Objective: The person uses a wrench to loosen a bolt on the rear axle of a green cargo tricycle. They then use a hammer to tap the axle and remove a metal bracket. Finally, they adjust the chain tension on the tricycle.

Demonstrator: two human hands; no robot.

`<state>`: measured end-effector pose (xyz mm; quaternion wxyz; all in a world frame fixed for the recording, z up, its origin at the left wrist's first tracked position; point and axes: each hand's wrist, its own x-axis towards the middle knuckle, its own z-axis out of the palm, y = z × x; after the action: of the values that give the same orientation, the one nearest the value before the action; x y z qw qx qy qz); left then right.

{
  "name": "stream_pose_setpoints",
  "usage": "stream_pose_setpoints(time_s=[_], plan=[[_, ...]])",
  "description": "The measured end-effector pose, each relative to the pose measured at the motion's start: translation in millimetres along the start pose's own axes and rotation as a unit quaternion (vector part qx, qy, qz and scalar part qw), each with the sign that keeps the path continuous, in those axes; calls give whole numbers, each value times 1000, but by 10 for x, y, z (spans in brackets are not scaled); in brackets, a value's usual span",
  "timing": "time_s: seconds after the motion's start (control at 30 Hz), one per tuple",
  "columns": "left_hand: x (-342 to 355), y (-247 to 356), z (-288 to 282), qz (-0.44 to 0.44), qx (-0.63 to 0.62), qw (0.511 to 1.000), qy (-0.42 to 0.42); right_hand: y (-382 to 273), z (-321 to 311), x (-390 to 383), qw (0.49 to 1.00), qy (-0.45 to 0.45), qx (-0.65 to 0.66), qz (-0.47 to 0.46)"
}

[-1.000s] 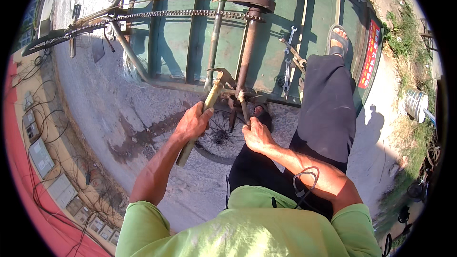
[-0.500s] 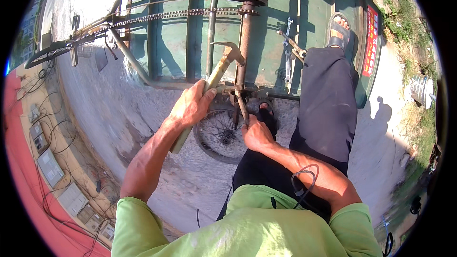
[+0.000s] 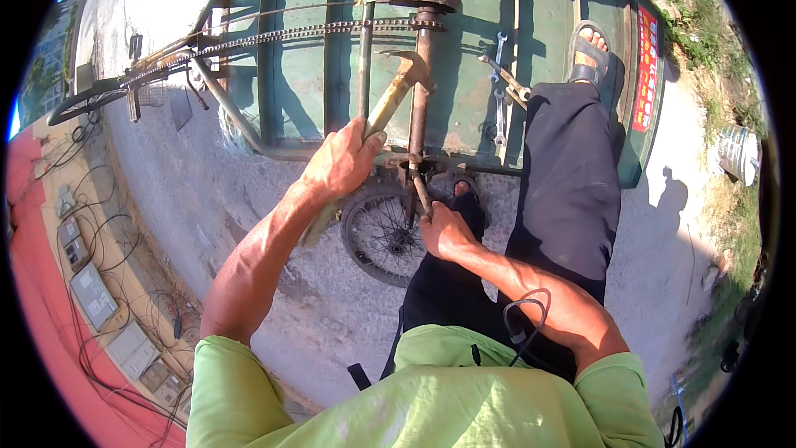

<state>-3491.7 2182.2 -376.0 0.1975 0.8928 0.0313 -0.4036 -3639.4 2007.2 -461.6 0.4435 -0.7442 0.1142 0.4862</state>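
Note:
My left hand (image 3: pixel 342 162) is closed round the pale yellow-green handle of a claw hammer (image 3: pixel 393 98). The rusty hammer head lies beside or over a long rusty axle (image 3: pixel 420 116); whether they touch, I cannot tell. My right hand (image 3: pixel 448 231) grips the near end of a short brownish metal bar (image 3: pixel 421 189). The bar's far end meets the axle's near end at the edge of an overturned green cart bed (image 3: pixel 303 108). Just below the left hand is a spoked wheel (image 3: pixel 385 232), partly hidden by my right hand and leg.
Several wrenches (image 3: pixel 500 116) and a plier-like tool (image 3: pixel 506 79) lie on the green panel next to my sandalled foot (image 3: pixel 590 50). A chain (image 3: pixel 315 28) runs left from a sprocket on the axle. Electrical boxes (image 3: pixel 93 294) and loose cables line the wall at left.
The hammer and my left hand have moved slightly farther from my body along the axle. My right hand stays on the bar in nearly the same place.

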Motion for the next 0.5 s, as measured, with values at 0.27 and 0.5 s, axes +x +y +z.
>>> stream_pose_setpoints(time_s=[0.27, 0.5], plan=[[40, -167, 90, -2, 68, 992, -106, -16, -83, -29, 999, -35, -12, 11], [-117, -660, 437, 21, 131, 989, -69, 3, -5, 7, 999, -40, -18, -32]])
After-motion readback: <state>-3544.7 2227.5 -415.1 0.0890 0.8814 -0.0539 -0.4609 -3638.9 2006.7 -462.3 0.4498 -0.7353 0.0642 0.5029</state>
